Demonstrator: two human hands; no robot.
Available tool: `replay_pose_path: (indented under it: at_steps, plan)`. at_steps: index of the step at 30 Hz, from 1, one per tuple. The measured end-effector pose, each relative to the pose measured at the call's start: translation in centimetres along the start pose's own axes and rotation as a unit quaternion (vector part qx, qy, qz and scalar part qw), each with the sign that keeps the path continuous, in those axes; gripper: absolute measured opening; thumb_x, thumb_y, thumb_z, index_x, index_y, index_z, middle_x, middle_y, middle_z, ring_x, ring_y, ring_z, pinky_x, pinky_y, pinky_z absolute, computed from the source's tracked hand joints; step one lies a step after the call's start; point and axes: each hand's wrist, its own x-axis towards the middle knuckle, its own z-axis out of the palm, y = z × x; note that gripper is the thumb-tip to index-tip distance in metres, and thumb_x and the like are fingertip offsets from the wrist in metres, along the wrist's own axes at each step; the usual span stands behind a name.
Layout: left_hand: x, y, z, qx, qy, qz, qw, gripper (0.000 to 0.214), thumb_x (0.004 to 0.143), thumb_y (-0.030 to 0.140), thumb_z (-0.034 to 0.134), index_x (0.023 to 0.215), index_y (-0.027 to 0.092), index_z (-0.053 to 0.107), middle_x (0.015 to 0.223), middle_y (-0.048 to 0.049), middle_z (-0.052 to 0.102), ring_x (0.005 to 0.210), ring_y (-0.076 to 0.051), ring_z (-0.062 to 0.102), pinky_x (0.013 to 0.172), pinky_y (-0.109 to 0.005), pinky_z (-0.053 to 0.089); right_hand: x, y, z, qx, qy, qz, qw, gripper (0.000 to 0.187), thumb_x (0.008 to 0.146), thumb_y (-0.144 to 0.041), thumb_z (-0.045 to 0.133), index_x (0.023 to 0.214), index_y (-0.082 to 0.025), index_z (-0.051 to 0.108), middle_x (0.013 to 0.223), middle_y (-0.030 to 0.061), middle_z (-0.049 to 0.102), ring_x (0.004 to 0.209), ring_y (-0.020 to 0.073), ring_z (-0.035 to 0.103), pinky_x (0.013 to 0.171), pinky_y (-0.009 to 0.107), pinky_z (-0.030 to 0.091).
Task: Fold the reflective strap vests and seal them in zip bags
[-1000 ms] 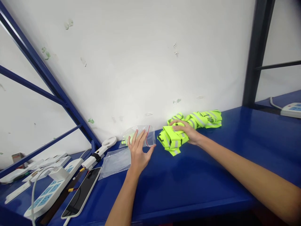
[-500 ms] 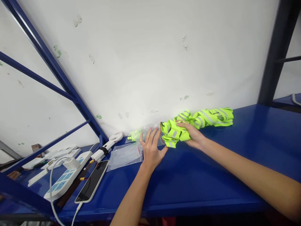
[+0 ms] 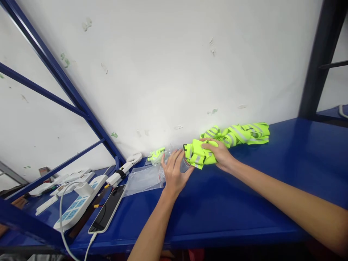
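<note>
The fingers of the right hand (image 3: 221, 155) are clamped around a folded vest (image 3: 196, 155), neon yellow with grey stripes, held low over the blue shelf (image 3: 244, 188) near the wall. Its long side runs left to right, and the free end points left at a clear bag (image 3: 184, 166). The left hand (image 3: 174, 174) rests on that bag, fingers spread. More vests (image 3: 241, 132) are heaped just behind.

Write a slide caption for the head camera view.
Right hand grips a folded neon vest; left hand touches a clear bag on a blue shelf.
</note>
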Motion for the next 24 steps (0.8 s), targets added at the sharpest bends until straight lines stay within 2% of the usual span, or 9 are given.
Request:
replay_pose_path:
  at_steps: [5, 9, 14, 17, 21, 24]
  plan:
    - [-0.1, 0.3, 0.2, 0.004, 0.018, 0.005, 1.000, 0.047, 0.079, 0.037, 0.068, 0.121, 0.019, 0.056, 0.114, -0.0108, 0.068, 0.113, -0.026, 0.060, 0.113, -0.049, 0.021, 0.1, 0.1, -0.1, -0.025, 0.024, -0.020, 0.999, 0.034, 0.055, -0.027, 0.079, 0.086, -0.017, 0.070, 0.073, 0.0013, 0.069, 0.069, 0.0190, 0.064, 0.064, 0.030, 0.051]
    - [-0.1, 0.0, 0.4, 0.027, 0.011, -0.015, 0.999, 0.059, 0.077, 0.042, 0.068, 0.128, 0.017, 0.051, 0.117, -0.0129, 0.066, 0.119, -0.029, 0.056, 0.112, -0.050, 0.022, 0.1, 0.3, -0.3, -0.059, 0.035, -0.039, 0.997, 0.032, 0.056, -0.028, 0.077, 0.085, -0.018, 0.069, 0.072, 0.0009, 0.068, 0.067, 0.0187, 0.062, 0.060, 0.029, 0.049]
    - [0.0, -0.7, 0.2, 0.033, -0.063, -0.037, 0.997, 0.089, 0.069, 0.052, 0.068, 0.141, 0.013, 0.034, 0.138, -0.0178, 0.049, 0.133, -0.034, 0.040, 0.112, -0.050, 0.025, -0.3, 0.4, -0.5, -0.156, 0.018, -0.107, 0.982, 0.020, 0.061, -0.026, 0.072, 0.079, -0.019, 0.067, 0.066, -0.0021, 0.061, 0.060, 0.0146, 0.055, 0.054, 0.026, 0.041]
    - [0.0, -1.1, -0.1, 0.020, -0.116, -0.034, 0.992, 0.096, 0.063, 0.053, 0.070, 0.141, 0.012, 0.033, 0.139, -0.0172, 0.047, 0.136, -0.035, 0.034, 0.113, -0.052, 0.025, -0.6, 0.2, -0.5, -0.203, -0.009, -0.144, 0.969, 0.016, 0.062, -0.027, 0.069, 0.075, -0.019, 0.066, 0.063, -0.0024, 0.058, 0.058, 0.0141, 0.051, 0.053, 0.026, 0.039]
    - [0.0, -1.3, 0.0, 0.009, -0.131, -0.039, 0.991, 0.086, 0.064, 0.059, 0.069, 0.133, 0.016, 0.042, 0.127, -0.0146, 0.057, 0.125, -0.034, 0.046, 0.113, -0.056, 0.022, -0.6, 0.0, -0.5, -0.254, -0.021, -0.185, 0.949, 0.014, 0.063, -0.027, 0.067, 0.074, -0.019, 0.065, 0.064, -0.0021, 0.058, 0.057, 0.0139, 0.049, 0.054, 0.026, 0.038]
    - [0.0, -1.4, 0.1, -0.004, -0.115, -0.058, 0.992, 0.083, 0.066, 0.061, 0.069, 0.130, 0.016, 0.044, 0.121, -0.0152, 0.058, 0.115, -0.031, 0.053, 0.105, -0.050, 0.037, -0.5, -0.1, -0.6, -0.278, 0.003, -0.188, 0.942, 0.014, 0.064, -0.027, 0.065, 0.076, -0.019, 0.064, 0.064, -0.0026, 0.056, 0.056, 0.0135, 0.047, 0.054, 0.026, 0.037]
